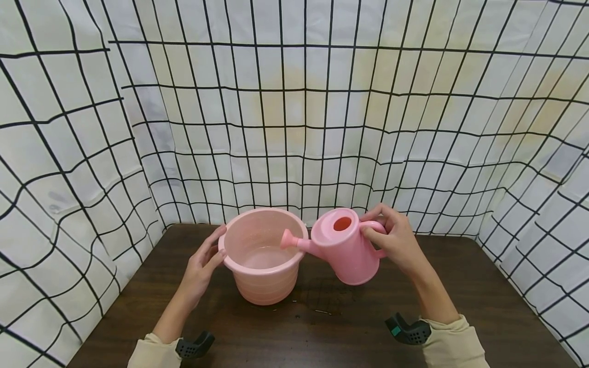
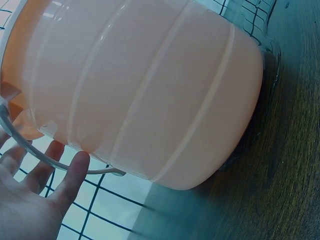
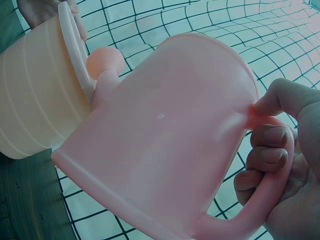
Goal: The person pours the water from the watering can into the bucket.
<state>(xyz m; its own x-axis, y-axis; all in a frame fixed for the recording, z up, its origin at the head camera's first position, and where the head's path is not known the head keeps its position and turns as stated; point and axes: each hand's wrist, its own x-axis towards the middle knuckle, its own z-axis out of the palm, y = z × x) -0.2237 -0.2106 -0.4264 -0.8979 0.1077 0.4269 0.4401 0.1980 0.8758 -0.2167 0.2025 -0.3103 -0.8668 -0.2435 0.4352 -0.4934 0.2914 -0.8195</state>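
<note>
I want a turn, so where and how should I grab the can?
Probably best by the handle of the can, coming from the right and curling around the loop. It sticks out opposite the spout, which points left toward the bucket. The right hand grips it there.
</note>
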